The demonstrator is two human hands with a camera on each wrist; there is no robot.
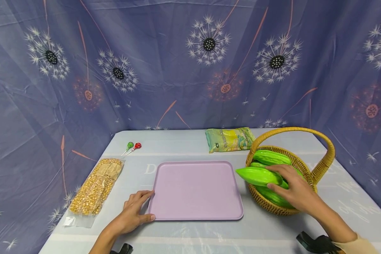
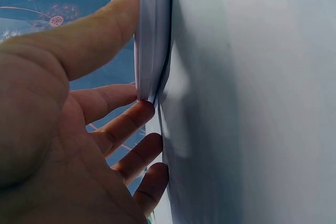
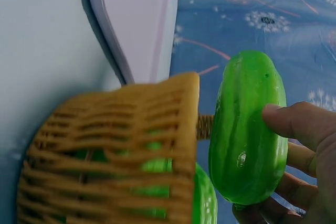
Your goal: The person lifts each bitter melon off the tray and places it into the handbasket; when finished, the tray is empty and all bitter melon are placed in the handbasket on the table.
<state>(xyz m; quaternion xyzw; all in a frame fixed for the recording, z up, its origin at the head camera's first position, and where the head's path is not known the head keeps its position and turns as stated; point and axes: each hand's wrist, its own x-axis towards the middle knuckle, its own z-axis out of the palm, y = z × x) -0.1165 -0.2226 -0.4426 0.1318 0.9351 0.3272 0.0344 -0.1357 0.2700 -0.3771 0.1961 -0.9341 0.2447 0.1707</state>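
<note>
My right hand [image 1: 293,187] holds a bright green cucumber [image 1: 258,176] with lengthwise ridges, thumb on one side and fingers on the other. It is held over the wicker basket [image 1: 320,173], where several similar green ones lie. In the right wrist view the held cucumber [image 3: 248,129] stands clear beside the basket rim. My left hand [image 1: 131,211] rests at the near left corner of a lilac tray [image 1: 197,190], thumb and fingertips touching its edge, fingers spread. From the left wrist, the tray's rim [image 2: 151,35] shows against the fingers.
A clear bag of corn kernels [image 1: 96,187] lies on the left of the table. Behind it are a green lollipop [image 1: 130,145] and a red lollipop [image 1: 138,145]. A green and yellow packet [image 1: 230,139] lies at the back, and the basket's tall handle [image 1: 328,151] arches up.
</note>
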